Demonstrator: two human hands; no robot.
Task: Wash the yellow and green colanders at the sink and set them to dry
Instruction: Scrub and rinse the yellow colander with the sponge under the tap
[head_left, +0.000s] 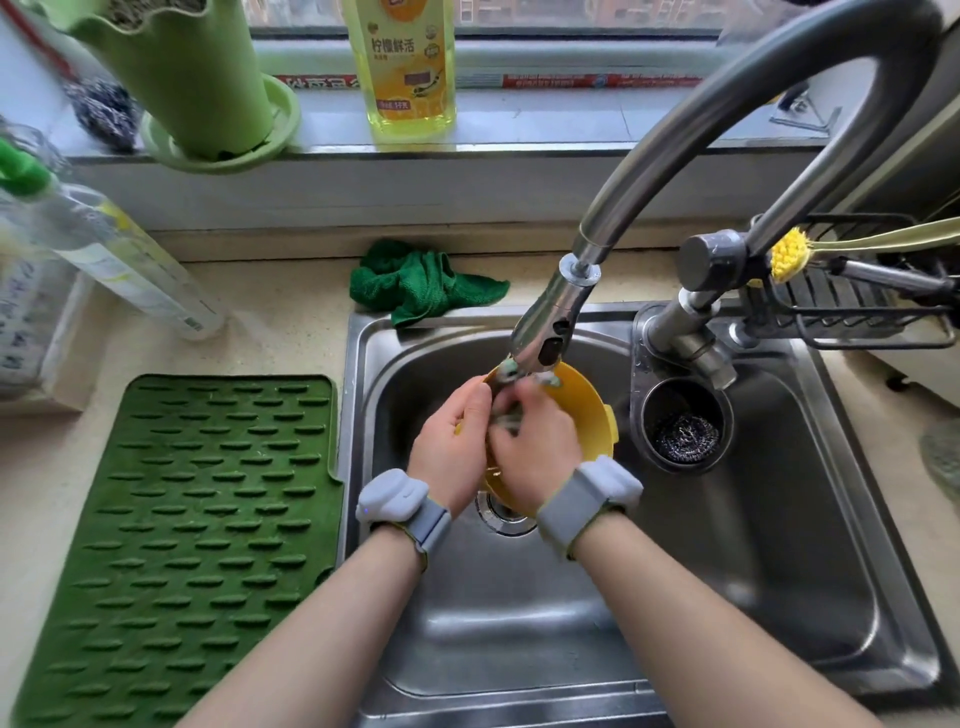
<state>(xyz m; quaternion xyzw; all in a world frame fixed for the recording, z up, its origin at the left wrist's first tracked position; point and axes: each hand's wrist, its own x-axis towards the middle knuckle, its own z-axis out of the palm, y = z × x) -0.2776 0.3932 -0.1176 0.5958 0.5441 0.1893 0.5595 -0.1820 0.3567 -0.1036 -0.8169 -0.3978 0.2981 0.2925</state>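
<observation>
The yellow colander (587, 410) sits in the steel sink (779, 545) under the faucet head (545, 338). Both hands are over it. My left hand (449, 447) and my right hand (535, 452) together grip a grey-green scrub cloth (506, 410) bunched between the fingers, just below the spout. The hands hide most of the colander's inside. The drain (501, 512) shows below the colander's near rim. No green colander is in view.
A green ribbed drying mat (182, 545) lies left of the sink. A green rag (421, 283) rests on the sink's back edge. A dish soap bottle (402, 67) and green pot (176, 73) stand on the sill. A cup with steel wool (685, 434) sits in the sink at right.
</observation>
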